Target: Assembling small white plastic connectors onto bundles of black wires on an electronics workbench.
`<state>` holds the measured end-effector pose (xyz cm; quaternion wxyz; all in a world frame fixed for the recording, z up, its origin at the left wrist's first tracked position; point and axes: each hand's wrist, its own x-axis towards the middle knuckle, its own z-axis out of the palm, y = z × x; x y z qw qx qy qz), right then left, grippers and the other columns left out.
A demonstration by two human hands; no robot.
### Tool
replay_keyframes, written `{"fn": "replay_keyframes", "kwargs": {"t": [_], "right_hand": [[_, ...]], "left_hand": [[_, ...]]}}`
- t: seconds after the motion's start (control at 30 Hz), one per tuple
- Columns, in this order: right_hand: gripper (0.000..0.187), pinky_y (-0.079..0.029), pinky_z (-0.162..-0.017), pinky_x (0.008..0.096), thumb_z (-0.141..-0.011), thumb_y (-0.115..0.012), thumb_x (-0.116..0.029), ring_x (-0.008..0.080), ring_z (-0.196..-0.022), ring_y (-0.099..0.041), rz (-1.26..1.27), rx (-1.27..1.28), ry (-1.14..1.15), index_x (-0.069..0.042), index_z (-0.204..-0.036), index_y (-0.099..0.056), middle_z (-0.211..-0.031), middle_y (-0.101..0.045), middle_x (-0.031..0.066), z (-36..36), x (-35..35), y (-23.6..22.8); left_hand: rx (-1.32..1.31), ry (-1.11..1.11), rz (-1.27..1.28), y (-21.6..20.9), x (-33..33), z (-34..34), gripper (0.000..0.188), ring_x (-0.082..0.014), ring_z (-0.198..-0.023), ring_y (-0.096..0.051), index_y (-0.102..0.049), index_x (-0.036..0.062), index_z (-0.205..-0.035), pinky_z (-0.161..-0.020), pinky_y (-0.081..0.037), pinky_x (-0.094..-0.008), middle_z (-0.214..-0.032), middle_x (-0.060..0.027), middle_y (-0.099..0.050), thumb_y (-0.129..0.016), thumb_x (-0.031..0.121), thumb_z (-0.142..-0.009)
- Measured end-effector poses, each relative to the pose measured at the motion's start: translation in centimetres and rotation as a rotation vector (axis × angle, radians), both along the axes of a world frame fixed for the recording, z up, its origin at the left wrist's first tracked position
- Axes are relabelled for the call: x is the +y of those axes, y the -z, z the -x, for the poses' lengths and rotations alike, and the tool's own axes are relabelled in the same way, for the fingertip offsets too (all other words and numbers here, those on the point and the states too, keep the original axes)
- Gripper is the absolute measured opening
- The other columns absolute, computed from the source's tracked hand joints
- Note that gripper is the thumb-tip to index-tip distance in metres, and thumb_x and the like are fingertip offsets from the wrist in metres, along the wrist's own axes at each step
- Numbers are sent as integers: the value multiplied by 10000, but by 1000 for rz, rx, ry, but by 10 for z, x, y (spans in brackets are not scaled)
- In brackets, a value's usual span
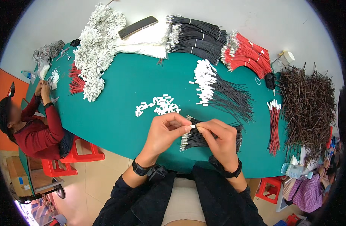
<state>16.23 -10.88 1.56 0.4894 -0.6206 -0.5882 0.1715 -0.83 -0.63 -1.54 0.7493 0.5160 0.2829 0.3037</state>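
Observation:
My left hand (pixel 164 130) pinches a small white plastic connector housing (pixel 192 126) between thumb and fingertip. Right against it, my right hand (pixel 219 137) is closed in a pinch on what looks like a thin black wire, mostly hidden by the fingers. Under both hands lies a bundle of black wires (pixel 203 141) with silvery terminal ends toward the left. Just beyond my left hand are loose white connector housings (pixel 163 104) in a scattered pile. Farther right, black wires with white housings on their ends (pixel 222 88) lie heaped together.
Along the back are a white heap of connectors (pixel 95 52), a phone (pixel 138 27) on white bags, black wire bundles (pixel 199 37) and red ones (pixel 248 52). Red wires (pixel 274 128) and a brown tangled pile (pixel 306 105) lie right. A person (pixel 33 124) works at the left.

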Motion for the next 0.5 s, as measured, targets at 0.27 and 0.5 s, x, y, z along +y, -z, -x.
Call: {"fn": "replay_keyframes", "kwargs": {"t": [0.27, 0.5], "right_hand": [[111, -520, -601, 371, -839, -741, 29, 288, -684, -668, -34, -82, -3, 9, -945, -717, -793, -680, 131, 0, -1, 0], [116, -531, -631, 401, -825, -729, 28, 318, -701, -661, -44, -187, -1, 11, -938, -711, -791, -668, 139, 3, 0, -2]], "left_hand": [[4, 14, 0, -4, 0, 0, 100, -97, -849, -681, -715, -14, -943, -782, -551, -236, -925, -60, -730, -764, -56, -867], [39, 28, -30, 1, 1, 1, 100, -95, -843, -672, -717, -21, -954, -776, -550, -237, -912, -50, -716, -754, -65, -872]]}}
